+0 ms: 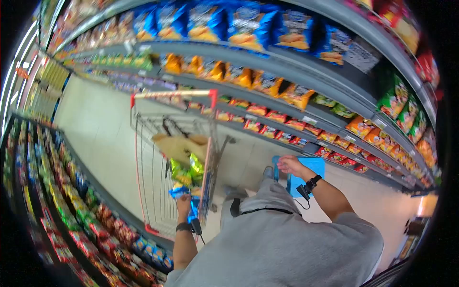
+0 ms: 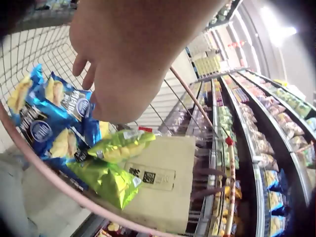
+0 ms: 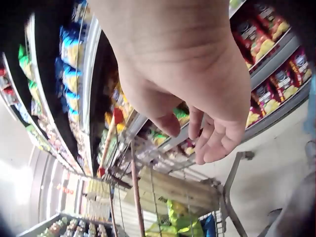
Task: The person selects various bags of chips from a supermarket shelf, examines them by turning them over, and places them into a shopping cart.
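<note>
My left hand [image 1: 183,206] is over the shopping cart [image 1: 138,158], its fingertips pinching the edge of a blue chip bag [image 2: 68,98]. More blue chip bags [image 2: 35,123] lie beside and under that one, against the cart's side. Two green chip bags [image 2: 111,185] rest next to them on a brown cardboard box [image 2: 163,190]. On the other side of my body, my right hand [image 1: 290,165] hangs above a blue plastic stool [image 1: 313,167], fingers loosely curled and holding nothing. In the right wrist view its fingers overlap the lower snack shelf.
A long shelf [image 1: 267,53] runs along the far side, stocked with blue bags [image 1: 248,21], orange bags [image 1: 265,82] and small red packs [image 1: 277,115]. Another stocked shelf [image 1: 71,201] curves along the left. Pale floor [image 1: 95,107] lies between them, around the cart.
</note>
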Demonstrator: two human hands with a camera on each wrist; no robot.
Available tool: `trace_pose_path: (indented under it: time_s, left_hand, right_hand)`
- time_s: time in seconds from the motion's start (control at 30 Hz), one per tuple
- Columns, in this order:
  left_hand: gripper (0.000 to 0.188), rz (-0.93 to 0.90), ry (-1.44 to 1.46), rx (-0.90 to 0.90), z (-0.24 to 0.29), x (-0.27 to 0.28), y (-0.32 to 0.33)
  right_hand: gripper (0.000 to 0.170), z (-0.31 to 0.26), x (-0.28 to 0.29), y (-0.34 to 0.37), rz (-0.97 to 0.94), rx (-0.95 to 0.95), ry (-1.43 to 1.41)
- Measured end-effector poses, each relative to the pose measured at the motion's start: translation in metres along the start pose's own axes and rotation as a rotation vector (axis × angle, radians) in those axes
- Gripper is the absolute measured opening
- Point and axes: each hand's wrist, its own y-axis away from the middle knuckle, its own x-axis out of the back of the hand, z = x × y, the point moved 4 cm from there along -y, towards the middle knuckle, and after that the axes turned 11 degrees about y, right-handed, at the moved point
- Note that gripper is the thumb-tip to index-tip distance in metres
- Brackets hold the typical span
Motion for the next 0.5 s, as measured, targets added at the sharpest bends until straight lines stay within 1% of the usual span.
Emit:
trace_pose_path:
  time_s: [0.03, 0.07, 0.1, 0.13, 0.17, 0.2, 0.23, 0.27, 0.3, 0.33, 0.37, 0.4, 0.43, 0.47, 0.5]
  left_hand:
    - [0.015, -0.061, 0.058, -0.047, 0.023, -0.022, -0.013]
    - [0.016, -0.077, 0.111, -0.092, 0.045, -0.045, -0.022]
    - [0.018, -0.092, 0.165, -0.132, 0.075, -0.069, -0.030]
    - [0.021, -0.214, 0.044, -0.129, 0.100, -0.097, -0.044]
    - [0.022, -0.153, -0.051, -0.351, 0.130, -0.125, -0.051]
    - [0.022, -0.259, 0.053, -0.376, 0.188, -0.155, -0.036]
    - [0.023, -0.350, 0.159, -0.316, 0.237, -0.187, -0.025]
    - [0.023, -0.397, 0.000, -0.572, 0.251, -0.216, -0.042]
    - [0.024, -0.442, 0.076, -0.575, 0.293, -0.243, -0.032]
    - [0.026, -0.488, 0.152, -0.576, 0.345, -0.270, -0.011]
    - [0.026, -0.576, 0.139, -0.644, 0.386, -0.295, 0.001]
    - [0.027, -0.663, 0.126, -0.711, 0.423, -0.317, 0.011]
    - [0.029, -0.706, 0.113, -0.755, 0.456, -0.336, 0.023]
    - [0.030, -0.746, 0.101, -0.800, 0.484, -0.354, 0.033]
    - [0.032, -0.758, 0.087, -0.883, 0.508, -0.372, 0.041]
  right_hand:
    - [0.018, 0.002, 0.020, 0.007, 0.029, -0.005, -0.020]
    - [0.018, 0.002, 0.038, 0.012, 0.055, -0.011, -0.040]
    - [0.018, -0.002, 0.056, 0.015, 0.084, 0.035, -0.073]
    - [0.017, -0.005, 0.073, 0.019, 0.110, 0.080, -0.102]
    - [0.017, -0.007, 0.088, 0.024, 0.134, 0.119, -0.128]
    - [0.017, -0.015, 0.102, 0.030, 0.182, 0.180, -0.151]
    - [0.017, -0.033, 0.113, 0.040, 0.229, 0.239, -0.171]
    - [0.017, -0.053, 0.121, 0.051, 0.273, 0.295, -0.188]
    - [0.018, -0.077, 0.129, 0.066, 0.280, 0.382, -0.167]
    - [0.019, -0.103, 0.137, 0.084, 0.287, 0.467, -0.144]
    - [0.019, -0.127, 0.147, 0.099, 0.294, 0.552, -0.118]
    - [0.021, -0.148, 0.160, 0.109, 0.331, 0.677, -0.075]
    - [0.023, -0.169, 0.172, 0.120, 0.366, 0.801, -0.030]
    - [0.025, -0.190, 0.183, 0.134, 0.393, 0.866, -0.042]
    - [0.027, -0.214, 0.190, 0.150, 0.418, 0.932, -0.053]
